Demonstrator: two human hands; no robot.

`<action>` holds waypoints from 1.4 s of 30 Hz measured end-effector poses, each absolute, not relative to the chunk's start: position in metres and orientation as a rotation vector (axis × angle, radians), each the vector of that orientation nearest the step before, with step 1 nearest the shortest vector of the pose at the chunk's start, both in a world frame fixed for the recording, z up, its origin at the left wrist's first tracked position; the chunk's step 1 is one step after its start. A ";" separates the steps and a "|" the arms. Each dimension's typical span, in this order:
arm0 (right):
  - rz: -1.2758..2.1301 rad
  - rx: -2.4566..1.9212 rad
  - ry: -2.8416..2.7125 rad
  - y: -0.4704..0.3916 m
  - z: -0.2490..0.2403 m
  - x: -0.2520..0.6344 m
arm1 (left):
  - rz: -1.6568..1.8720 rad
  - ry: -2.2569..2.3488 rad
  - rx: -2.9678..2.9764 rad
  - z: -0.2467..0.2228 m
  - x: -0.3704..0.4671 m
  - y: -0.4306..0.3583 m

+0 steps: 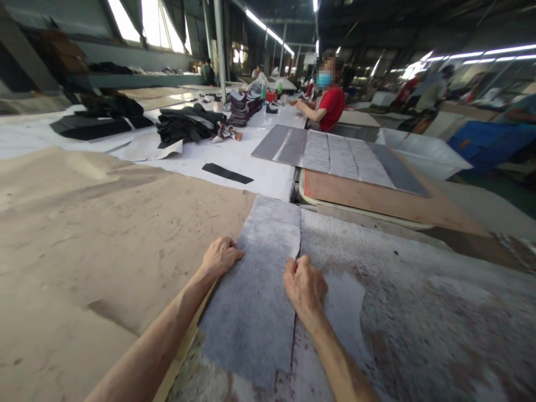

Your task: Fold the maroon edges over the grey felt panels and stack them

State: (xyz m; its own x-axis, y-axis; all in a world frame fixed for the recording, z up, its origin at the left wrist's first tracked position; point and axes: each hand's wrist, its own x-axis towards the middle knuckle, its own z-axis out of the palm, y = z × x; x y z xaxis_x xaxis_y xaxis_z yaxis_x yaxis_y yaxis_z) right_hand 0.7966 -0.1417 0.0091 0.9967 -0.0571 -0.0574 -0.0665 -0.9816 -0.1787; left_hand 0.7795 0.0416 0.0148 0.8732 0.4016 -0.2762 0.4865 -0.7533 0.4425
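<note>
A long grey fabric-like sheet (262,290) lies in front of me on the worktable, running away from my body. My left hand (221,255) is closed at its left edge, with the fingers curled. At the opposite edge, slightly nearer to me, my right hand (305,285) pinches the border with thumb and fingers. The sheet's far end lies flat beyond both hands. Under and to the right of it is a stained, whitish work surface (419,312). Brown paper (167,240) covers the table on the left.
A black strip (228,173) and a pile of black pieces (188,124) lie on the white table ahead. Stacked boards (355,159) jut out at the right. Further back, a person in a red top (333,106) works beside stacked dark pieces (243,106).
</note>
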 end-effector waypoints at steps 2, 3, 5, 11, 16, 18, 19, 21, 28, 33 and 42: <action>0.085 -2.964 0.093 -0.141 0.010 0.796 | -0.208 0.628 2.546 0.014 0.779 0.042; 0.086 -2.966 0.092 -0.141 0.010 0.796 | -0.197 0.625 2.557 0.014 0.779 0.041; 0.084 -2.971 0.091 -0.140 0.009 0.797 | -0.165 0.632 2.584 0.015 0.777 0.039; 0.053 -2.972 0.078 -0.141 0.008 0.798 | 0.032 0.725 2.745 0.021 0.763 0.028; 0.021 -2.961 0.071 -0.141 0.009 0.796 | 0.281 0.636 2.901 0.028 0.736 0.012; -0.004 -2.954 0.055 -0.141 0.009 0.796 | 0.304 0.418 2.947 0.024 0.721 -0.001; -0.019 -2.949 0.044 -0.140 0.009 0.795 | 0.294 0.273 2.963 0.019 0.713 -0.009; -0.046 -2.933 0.016 -0.141 0.008 0.796 | 0.281 -0.007 2.985 0.008 0.700 -0.022; -0.201 -2.848 -0.133 -0.166 0.020 0.796 | 0.353 -0.210 3.054 -0.015 0.686 -0.033; -0.250 -2.739 -0.429 -0.179 0.027 0.788 | 0.394 -0.199 3.064 -0.017 0.687 -0.031; -0.045 -2.616 -0.644 -0.171 0.017 0.782 | 0.453 -0.214 3.011 -0.017 0.686 -0.031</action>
